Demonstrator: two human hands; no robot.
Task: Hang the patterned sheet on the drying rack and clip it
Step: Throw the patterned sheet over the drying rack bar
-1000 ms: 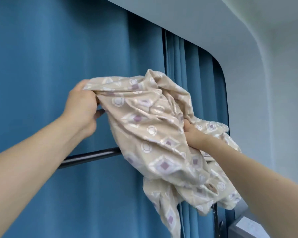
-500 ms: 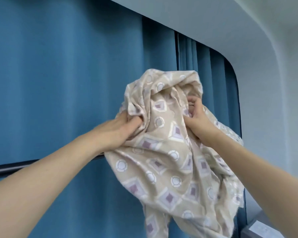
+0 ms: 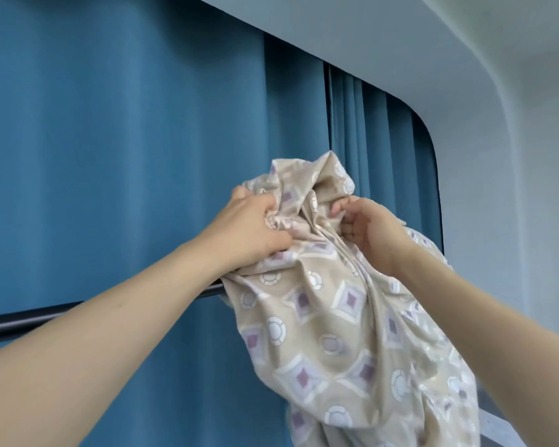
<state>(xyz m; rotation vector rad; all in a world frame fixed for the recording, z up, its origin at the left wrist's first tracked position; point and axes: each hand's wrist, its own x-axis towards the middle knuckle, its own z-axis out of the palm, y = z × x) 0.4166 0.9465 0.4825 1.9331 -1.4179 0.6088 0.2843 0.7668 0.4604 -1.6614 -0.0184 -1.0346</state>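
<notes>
the left hand (image 3: 252, 227) and the right hand (image 3: 370, 229) both clutch the bunched top of the beige cotton sheet printed with purple diamonds and white circles (image 3: 329, 333), fingers curled tight into the folds, probably to keep the heavy bundle gathered while it is lifted over the dark metal drying-rack bar (image 3: 29, 321) that runs just below the left grip. most of the cloth hangs beneath and between the two grips in front of the blue pleated curtain (image 3: 126, 156), and a peak of it stands above them (no clip is in sight). the close-set grips suggest the sheet has yet to be spread along the bar.
</notes>
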